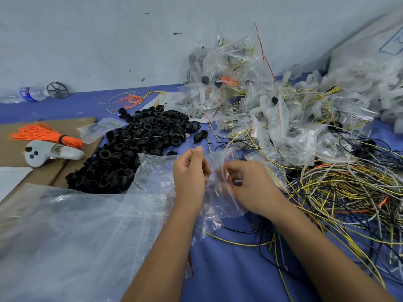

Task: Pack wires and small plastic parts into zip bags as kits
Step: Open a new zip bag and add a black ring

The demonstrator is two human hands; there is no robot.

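Head view, looking down at both hands over a blue table (229, 269). The left hand (192, 175) has its fingers curled and pinches a thin black wire (165, 136) up by the fingertips; the wire runs off to the left over a big pile of black plastic rings (135, 144). The right hand (250, 184) is curled too and pinches the red-striped top edge of a small clear zip bag (220, 199). The bag hangs between the 2 hands, just above the table. Can't tell if anything is inside it.

Left of the hands lies a big crumpled clear plastic sheet (76, 236). Right of the hands is a messy heap of loose wires (349, 192), yellow, black, white & orange. Behind that, near the wall, a heap of filled zip bags (250, 101) w/ wires and parts in them.

Far left, on brown cardboard (13, 149), a tied bunch of orange wires (48, 134) and a white handheld controller (50, 153) just beside it. A water bottle (32, 93) lies near the wall, next to a small black wheel (57, 90).
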